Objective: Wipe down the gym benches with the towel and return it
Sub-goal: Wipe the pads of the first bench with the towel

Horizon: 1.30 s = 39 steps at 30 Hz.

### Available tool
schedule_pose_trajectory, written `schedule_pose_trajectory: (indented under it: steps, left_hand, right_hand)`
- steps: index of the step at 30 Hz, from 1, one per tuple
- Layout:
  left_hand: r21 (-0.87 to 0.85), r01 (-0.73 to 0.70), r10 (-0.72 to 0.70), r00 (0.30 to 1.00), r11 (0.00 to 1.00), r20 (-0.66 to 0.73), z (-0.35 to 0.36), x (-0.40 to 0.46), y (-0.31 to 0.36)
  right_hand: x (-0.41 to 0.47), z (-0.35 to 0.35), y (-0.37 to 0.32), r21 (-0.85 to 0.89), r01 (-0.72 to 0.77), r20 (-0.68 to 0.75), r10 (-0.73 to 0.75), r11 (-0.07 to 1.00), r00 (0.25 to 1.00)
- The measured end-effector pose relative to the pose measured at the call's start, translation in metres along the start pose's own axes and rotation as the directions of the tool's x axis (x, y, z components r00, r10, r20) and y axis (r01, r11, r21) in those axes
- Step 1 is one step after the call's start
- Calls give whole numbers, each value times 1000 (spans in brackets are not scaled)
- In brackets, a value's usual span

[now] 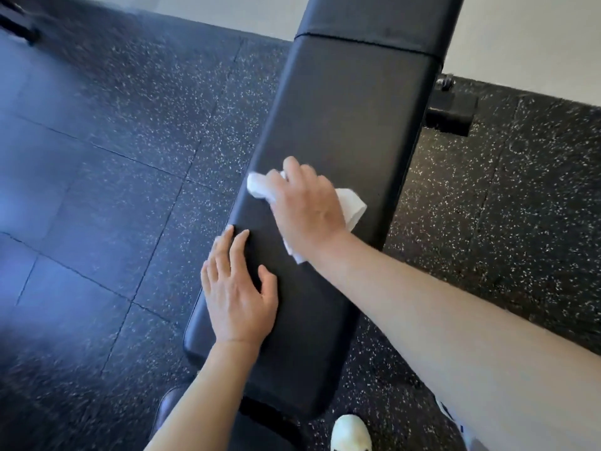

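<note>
On the bench [341,125], right hand [305,209] is gripping the towel [353,206] bunched, left hand [239,288] bracing flat at 7 o'clock; I'd be overlapping strokes toward 12.

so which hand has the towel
The right hand grips the white towel on the bench; the left hand rests flat, holding nothing.

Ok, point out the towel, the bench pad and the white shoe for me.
towel [353,206]: head view, on the white corner sticking out right of the right hand.
bench pad [344,109]: head view, on the bare black top surface.
white shoe [350,432]: head view, on the toe.
</note>
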<state>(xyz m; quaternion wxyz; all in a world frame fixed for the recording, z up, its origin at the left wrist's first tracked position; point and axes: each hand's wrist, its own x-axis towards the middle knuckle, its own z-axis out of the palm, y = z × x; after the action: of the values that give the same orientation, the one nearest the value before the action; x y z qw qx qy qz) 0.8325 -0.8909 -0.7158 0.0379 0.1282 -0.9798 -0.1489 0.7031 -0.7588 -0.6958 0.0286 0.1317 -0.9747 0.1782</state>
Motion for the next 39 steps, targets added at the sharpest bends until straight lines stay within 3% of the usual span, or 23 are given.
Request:
schedule_pose_trajectory:
  steps: [4, 7, 10, 14, 17, 20, 23, 25, 31, 36, 39]
  left_hand:
    - [-69, 203, -205, 979, 977, -12, -3, 1, 5]
    - [-50, 201, -200, 980, 978, 19, -5, 4, 6]
    - [-39, 210, -209, 978, 977, 25, -6, 5, 9]
    - [-49, 178, -178, 984, 983, 18, -6, 6, 5]
    - [-53, 165, -163, 986, 985, 34, -5, 5, 3]
    - [-79, 163, -161, 986, 983, 35, -6, 1, 0]
    - [-105, 196, -192, 980, 975, 44, -8, 2, -2]
    - [-132, 295, -286, 955, 946, 81, -15, -9, -7]
    - [-200, 615, -574, 787, 763, 228, -45, -76, -55]
    - [-248, 665, -615, 747, 705, 253, -45, -87, -64]
    - [-302, 736, -708, 672, 606, 217, -40, -78, -53]
  right_hand:
    - [-48, 8, -16, 73, 369, 47, -372, 927, 927]
    - [-41, 1, 26, 18, 458, -80, -455, 889, 887]
    - [2, -15, 75, -21, 442, -160, -439, 897, 884]
    - [71, -22, 102, -36, 291, -95, -293, 956, 951]
    - [88, -14, 81, -46, 251, -54, -253, 967, 966]
    - [79, -2, 33, 22, 315, 13, -315, 949, 949]
    - [60, 15, -18, 57, 434, 94, -437, 899, 894]
    - [51, 25, -48, 58, 509, 169, -511, 859, 843]
    - [8, 37, -120, 79, 690, 365, -664, 720, 652]
    - [-18, 55, -156, 151, 770, 411, -747, 620, 522]
    - [-18, 61, -161, 236, 763, 458, -761, 602, 459]
